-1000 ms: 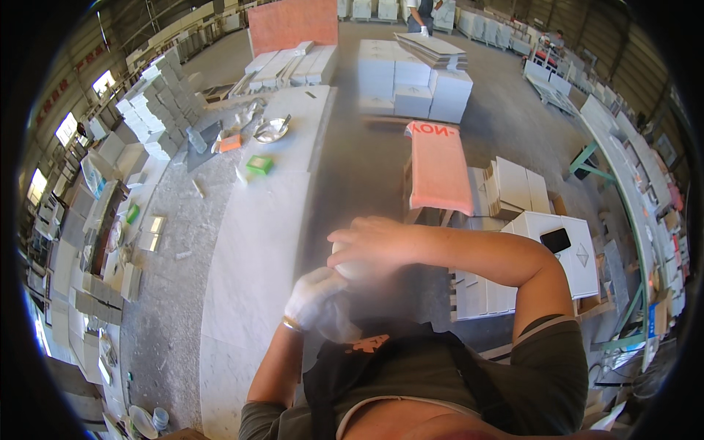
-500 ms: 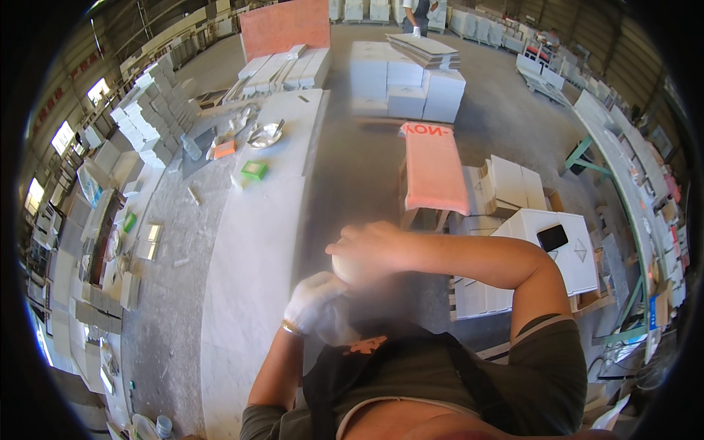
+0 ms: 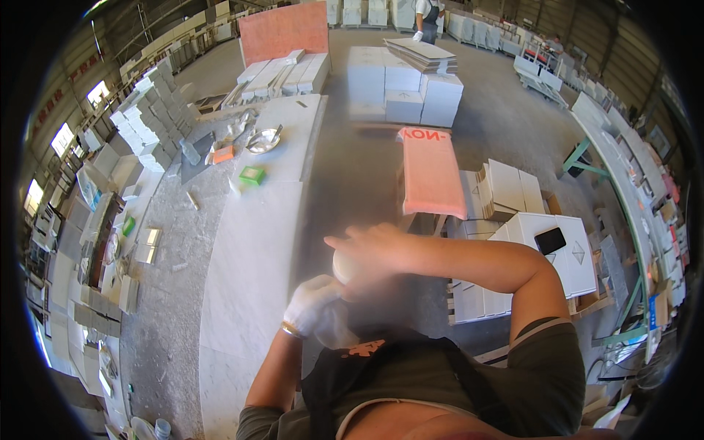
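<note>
The person is raising both hands close in front of the chest, and the work in hand looks to be in mid-course rather than begun or finished: the right hand (image 3: 370, 249) is closing around a small pale rounded object (image 3: 345, 265), too blurred to name more exactly, while the left hand (image 3: 312, 304), in a white glove, is sitting just below and beside it, loosely curled, with a filmy pale bit of material at its fingers that cannot be told apart clearly. Whether the left hand is actually gripping anything cannot be told. The bare right forearm is crossing the body from the person's right, elbow bent and lifted, fingers wrapping over the top of the object; the left forearm is rising steeply from the lower edge. Nothing is lying set down yet on the near stretch of the long pale stone bench (image 3: 249, 242); farther along it a green box (image 3: 253, 174) and a metal bowl (image 3: 262, 139) are resting, well apart from the hands. An orange-pink slab (image 3: 431, 174) is lying to the right of the bench.
</note>
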`<state>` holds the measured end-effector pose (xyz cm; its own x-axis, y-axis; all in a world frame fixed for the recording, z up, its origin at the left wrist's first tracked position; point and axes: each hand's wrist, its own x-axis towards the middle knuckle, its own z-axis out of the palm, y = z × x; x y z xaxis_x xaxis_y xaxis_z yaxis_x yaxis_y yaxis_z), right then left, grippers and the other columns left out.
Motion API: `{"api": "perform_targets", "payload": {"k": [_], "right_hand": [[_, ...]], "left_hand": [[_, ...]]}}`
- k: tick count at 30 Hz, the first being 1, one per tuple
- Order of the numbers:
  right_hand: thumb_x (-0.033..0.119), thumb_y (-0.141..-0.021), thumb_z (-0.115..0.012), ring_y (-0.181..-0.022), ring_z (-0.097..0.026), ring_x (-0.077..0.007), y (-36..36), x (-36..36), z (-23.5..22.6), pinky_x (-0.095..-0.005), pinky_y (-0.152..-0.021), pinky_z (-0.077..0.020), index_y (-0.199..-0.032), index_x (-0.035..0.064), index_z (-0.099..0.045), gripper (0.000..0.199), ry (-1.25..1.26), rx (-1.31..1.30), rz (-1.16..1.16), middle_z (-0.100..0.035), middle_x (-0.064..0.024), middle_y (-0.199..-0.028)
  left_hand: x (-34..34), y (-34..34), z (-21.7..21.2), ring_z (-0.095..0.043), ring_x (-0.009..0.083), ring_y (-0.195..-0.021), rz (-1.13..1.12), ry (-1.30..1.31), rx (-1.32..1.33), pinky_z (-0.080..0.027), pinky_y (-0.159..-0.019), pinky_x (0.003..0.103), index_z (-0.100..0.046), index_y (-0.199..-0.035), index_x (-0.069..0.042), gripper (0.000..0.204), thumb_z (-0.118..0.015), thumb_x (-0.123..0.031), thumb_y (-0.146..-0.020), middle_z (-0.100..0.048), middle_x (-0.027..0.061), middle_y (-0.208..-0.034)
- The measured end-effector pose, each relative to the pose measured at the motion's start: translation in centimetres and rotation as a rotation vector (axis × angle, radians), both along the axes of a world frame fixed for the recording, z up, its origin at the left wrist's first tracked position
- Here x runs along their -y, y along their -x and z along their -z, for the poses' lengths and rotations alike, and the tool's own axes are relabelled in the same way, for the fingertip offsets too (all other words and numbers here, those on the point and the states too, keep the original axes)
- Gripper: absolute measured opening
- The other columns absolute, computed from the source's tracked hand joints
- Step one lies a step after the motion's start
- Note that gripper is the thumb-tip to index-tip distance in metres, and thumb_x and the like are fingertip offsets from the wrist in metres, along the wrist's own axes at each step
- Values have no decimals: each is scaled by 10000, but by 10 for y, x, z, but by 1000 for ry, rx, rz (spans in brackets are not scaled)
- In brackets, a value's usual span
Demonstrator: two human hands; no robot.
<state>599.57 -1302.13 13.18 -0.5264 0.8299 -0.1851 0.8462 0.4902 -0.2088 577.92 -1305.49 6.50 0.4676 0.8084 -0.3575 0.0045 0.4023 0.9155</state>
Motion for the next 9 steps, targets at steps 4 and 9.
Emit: {"api": "perform_targets", "payload": {"k": [4,9], "right_hand": [[662,-705,-779,-1047,-660,-401,5,1,-2,-524,-847,-536,-1372,104,-553,899,44,53,23,-611,-187,-1203],[556,-745,-781,-1021,-668,-391,-6,-2,13,-501,-839,-544,-1335,135,-577,753,-97,-85,-238,-618,-159,-1203]], "left_hand": [[-1,0,5,-602,108,-801,32,-12,-36,-479,-731,263,-716,-985,1,214,-712,-204,-924,-681,27,-890],[0,2,10,-589,100,-817,50,-39,-51,-474,-740,261,-721,-1005,-4,218,-709,-208,-928,-680,20,-898]]}}
